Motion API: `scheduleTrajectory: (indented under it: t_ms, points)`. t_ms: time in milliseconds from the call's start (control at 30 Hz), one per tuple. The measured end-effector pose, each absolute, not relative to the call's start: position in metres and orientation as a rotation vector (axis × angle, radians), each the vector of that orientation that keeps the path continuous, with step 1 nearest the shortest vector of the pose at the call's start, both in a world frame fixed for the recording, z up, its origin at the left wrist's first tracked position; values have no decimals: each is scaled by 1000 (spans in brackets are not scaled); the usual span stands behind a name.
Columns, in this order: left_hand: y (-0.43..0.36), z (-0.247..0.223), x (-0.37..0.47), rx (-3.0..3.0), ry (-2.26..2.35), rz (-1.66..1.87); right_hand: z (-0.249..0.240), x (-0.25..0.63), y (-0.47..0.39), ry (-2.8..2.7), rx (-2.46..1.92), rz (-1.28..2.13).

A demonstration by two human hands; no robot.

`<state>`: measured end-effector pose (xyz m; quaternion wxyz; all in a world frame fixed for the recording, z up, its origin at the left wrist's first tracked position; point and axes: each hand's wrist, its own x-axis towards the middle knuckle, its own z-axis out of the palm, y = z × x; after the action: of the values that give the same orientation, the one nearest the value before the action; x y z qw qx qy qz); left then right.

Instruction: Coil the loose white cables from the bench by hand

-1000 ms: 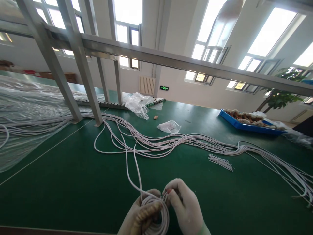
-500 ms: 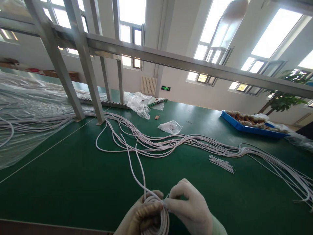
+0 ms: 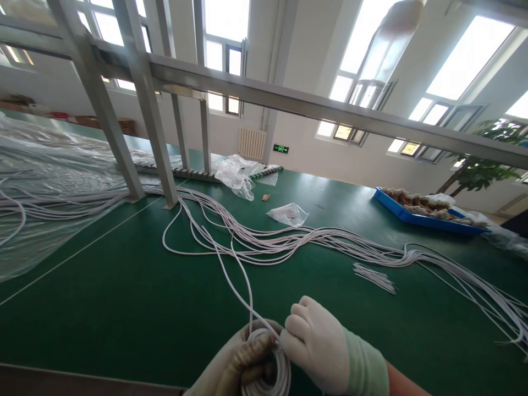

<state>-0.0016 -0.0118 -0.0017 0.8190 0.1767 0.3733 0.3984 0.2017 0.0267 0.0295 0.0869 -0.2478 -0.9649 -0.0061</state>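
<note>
Near the bottom edge my gloved left hand [image 3: 237,366] grips a coil of white cable [image 3: 275,369], wound into a small ring. My gloved right hand [image 3: 317,344] pinches the same coil at its top, where the free strand [image 3: 235,272] runs up and away over the green table [image 3: 103,297]. That strand joins a long bundle of white cables [image 3: 313,242] lying across the table from left to right.
A small bunch of short white ties [image 3: 373,275] lies right of centre. A blue tray [image 3: 424,217] stands at the far right, small plastic bags [image 3: 289,213] mid-table, clear plastic sheeting [image 3: 45,181] at the left. A metal frame [image 3: 148,110] rises behind.
My right hand has turned over the top of the coil, so its back now faces me. The free strand has shifted slightly right. The view has tilted a little.
</note>
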Motion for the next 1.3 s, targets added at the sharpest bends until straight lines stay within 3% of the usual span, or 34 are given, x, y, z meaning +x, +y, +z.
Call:
scheduleTrajectory:
  t_ms: [167,367,500,567,733,900,1100,1300]
  points:
    - [-5,9,2,452,838,873,30,199,14,-2680,-983,259]
    - [-8,-1,11,818,963,995,-12,183,7,-1670,-1587,1338]
    - [-8,-2,10,788,990,987,-10,188,8,-1490,-1547,1690]
    - [-7,2,5,578,911,977,-1,198,9,-1522,-1424,1640]
    - [-8,9,-6,500,838,971,8,218,12,-1989,-1161,986]
    - [-8,9,-3,454,829,900,-4,216,18,-2286,-930,728]
    - [-6,11,-1,442,832,912,0,207,15,-2150,-1042,1008]
    - [-2,2,3,568,979,862,7,183,7,-1837,-1658,1264]
